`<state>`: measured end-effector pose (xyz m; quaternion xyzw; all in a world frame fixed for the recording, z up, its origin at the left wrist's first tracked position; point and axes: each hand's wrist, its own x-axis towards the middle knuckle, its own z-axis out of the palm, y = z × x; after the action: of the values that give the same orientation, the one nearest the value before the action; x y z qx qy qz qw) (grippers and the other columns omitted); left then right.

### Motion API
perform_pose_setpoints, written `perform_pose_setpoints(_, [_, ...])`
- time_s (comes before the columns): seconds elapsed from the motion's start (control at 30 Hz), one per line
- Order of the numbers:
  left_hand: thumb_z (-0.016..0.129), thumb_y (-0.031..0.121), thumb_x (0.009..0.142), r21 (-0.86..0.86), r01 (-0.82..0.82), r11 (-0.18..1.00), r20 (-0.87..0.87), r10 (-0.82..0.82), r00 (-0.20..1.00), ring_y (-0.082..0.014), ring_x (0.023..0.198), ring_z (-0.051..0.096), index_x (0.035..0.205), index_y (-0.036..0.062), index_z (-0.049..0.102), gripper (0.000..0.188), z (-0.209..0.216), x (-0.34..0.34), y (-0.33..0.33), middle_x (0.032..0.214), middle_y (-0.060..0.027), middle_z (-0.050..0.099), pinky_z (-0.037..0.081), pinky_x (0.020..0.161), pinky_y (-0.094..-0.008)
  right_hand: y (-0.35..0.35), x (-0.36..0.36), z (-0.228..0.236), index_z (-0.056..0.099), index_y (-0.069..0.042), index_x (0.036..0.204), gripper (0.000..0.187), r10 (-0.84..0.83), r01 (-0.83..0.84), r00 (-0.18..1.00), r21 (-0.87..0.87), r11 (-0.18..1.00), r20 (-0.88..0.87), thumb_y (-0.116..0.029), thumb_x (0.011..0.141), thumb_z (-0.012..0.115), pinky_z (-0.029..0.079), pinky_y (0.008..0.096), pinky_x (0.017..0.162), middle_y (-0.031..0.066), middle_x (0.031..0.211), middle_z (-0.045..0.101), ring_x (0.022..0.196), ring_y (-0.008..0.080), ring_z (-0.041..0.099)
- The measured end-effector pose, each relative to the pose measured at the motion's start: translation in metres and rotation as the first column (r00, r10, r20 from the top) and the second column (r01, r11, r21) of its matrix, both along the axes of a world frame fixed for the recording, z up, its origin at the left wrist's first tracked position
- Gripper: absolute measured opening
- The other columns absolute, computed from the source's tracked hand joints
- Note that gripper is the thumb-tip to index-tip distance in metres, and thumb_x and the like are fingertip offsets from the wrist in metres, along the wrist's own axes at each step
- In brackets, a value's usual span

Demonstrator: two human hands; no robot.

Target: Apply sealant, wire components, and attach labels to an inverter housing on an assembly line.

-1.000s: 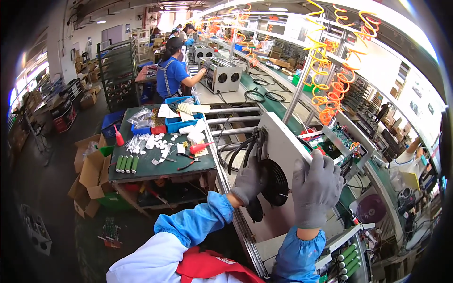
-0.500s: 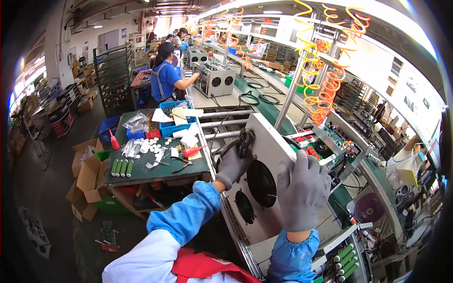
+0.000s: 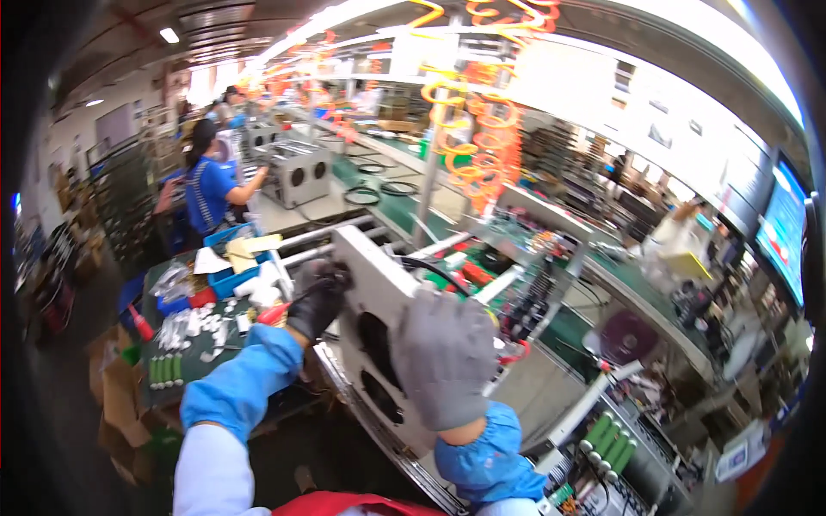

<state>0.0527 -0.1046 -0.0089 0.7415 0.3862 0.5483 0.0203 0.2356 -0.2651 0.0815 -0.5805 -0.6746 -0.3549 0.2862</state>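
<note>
A grey metal panel (image 3: 372,265) with two round black fan openings stands upright and tilted in front of me. My left hand (image 3: 318,303), in a dark glove, is closed around a black cable at the panel's far upper corner; motion blurs the fingers. My right hand (image 3: 445,357), in a grey glove, is at the panel's near top edge with its fingers curled. Whatever it grips is hidden behind the glove. A black cable (image 3: 436,270) arcs out behind the panel, just beyond the right hand. An open chassis with circuit boards (image 3: 525,249) lies past it.
On the left, a green-topped table (image 3: 159,279) carries small white parts, green cylinders (image 3: 166,371) and a blue bin (image 3: 234,279). A co-worker in blue (image 3: 211,189) stands farther along the line. Orange coiled hoses (image 3: 495,129) hang overhead. More green cylinders (image 3: 608,443) sit at lower right.
The view has swung right, so the scene sits farther left. My left hand stays at the panel's upper corner. My right hand's fingers are more curled, closer against the panel's edge.
</note>
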Motion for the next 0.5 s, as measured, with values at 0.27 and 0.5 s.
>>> perform_pose_setpoints(0.27, [0.056,0.001,0.079,-0.625,0.756,0.194,0.684,-0.331,0.650,-0.0230,0.096,0.064,0.120,0.0035,0.058,0.041,0.025,0.030,-0.057,0.106,-0.0094,0.065,0.050,0.086,-0.0343,0.001,0.020,-0.006,0.061,-0.001,0.103,0.028,-0.117,0.112,0.988,0.052,0.992,0.099,-0.025,0.090,0.052,0.039,0.0319,0.062,0.0054,0.076,0.054,0.072,0.0183,0.054])
perform_pose_setpoints(0.5, [0.063,0.009,0.074,0.300,-0.288,0.909,-0.278,0.372,0.885,-0.0418,0.097,0.052,0.116,0.0029,0.056,0.043,-0.039,-0.006,0.017,0.104,-0.0236,0.055,0.046,0.084,-0.0453,0.000,0.013,0.001,0.059,-0.001,0.105,0.029,-0.126,0.114,0.983,0.101,0.988,0.129,-0.021,0.084,0.052,0.037,0.0287,0.060,0.0044,0.076,0.051,0.072,0.0150,0.053])
